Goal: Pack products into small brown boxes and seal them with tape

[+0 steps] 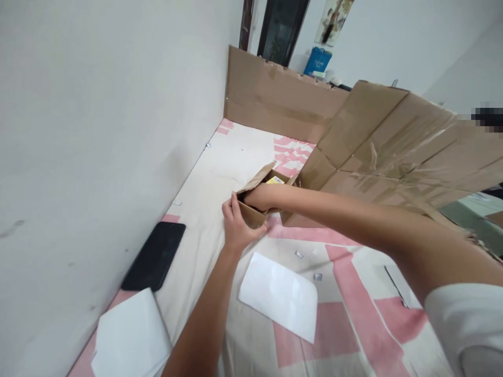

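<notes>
A small open cardboard box [251, 213] sits on the pink and white cloth, its flap raised. My left hand [239, 226] grips the box's near left corner, thumb along the front and fingers at the rim. My right hand [257, 198] reaches down into the box, so its fingers are hidden and I cannot see what they touch. Beside that wrist, a yellow package [275, 180] with a barcode shows inside the box. A white sheet [279, 296] lies on the cloth just in front of the box.
A wall [98, 131] runs along the left. Tall cardboard panels [283, 99] stand at the back and right. A flat black object [155, 256] and white papers [129, 335] lie by the wall. Small shiny bits [318, 276] are scattered on the cloth [338, 330].
</notes>
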A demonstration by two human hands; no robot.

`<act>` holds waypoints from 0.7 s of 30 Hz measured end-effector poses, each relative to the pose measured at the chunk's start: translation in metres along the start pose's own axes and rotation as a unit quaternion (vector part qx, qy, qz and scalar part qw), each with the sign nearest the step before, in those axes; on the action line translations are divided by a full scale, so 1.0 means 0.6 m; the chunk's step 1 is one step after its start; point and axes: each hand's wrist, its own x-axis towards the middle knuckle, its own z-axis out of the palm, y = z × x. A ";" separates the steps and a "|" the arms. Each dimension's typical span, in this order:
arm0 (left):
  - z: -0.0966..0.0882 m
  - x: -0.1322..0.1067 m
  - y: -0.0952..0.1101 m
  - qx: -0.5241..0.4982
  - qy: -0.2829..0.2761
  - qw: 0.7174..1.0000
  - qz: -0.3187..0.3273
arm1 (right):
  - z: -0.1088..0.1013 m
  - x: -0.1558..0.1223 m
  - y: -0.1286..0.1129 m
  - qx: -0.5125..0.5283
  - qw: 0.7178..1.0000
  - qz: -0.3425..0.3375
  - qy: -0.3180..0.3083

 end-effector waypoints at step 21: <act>-0.009 0.008 -0.008 -0.038 -0.003 0.999 -0.024 | -0.031 -0.043 0.028 0.330 0.942 -0.005 0.061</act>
